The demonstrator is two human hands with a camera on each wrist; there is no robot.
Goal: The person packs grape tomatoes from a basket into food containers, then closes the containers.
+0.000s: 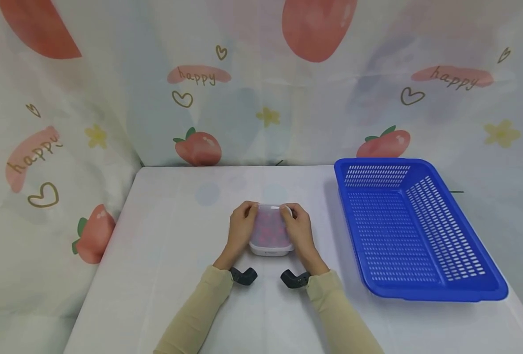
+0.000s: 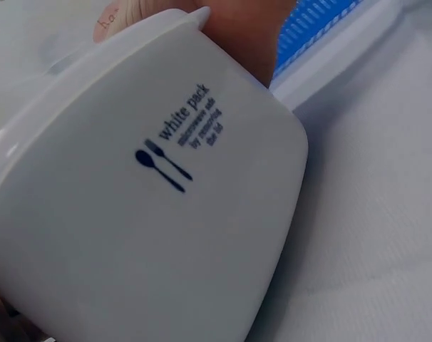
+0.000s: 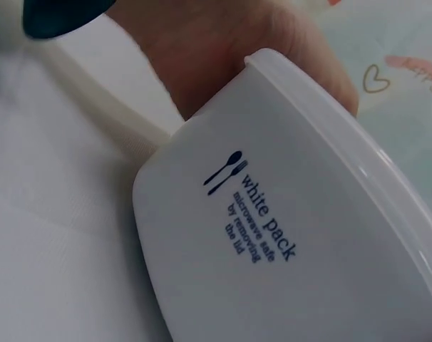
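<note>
Hands meet at the middle of the white table (image 1: 164, 295) in the head view: the left hand (image 1: 242, 227) and right hand (image 1: 298, 230) clasp opposite sides of a small white lidded container (image 1: 270, 232), fingers curled over its far corners, forearms in beige sleeves angling inward from the near edge. A blue slotted basket (image 1: 416, 226) stands well apart to the right.

Left wrist view: the container's wall (image 2: 152, 214), printed "white pack", fills the frame, with the right hand's fingers (image 2: 244, 28) behind its rim.

Right wrist view: the same printed wall (image 3: 287, 256), the left hand (image 3: 223, 57) wrapped round its far edge.
</note>
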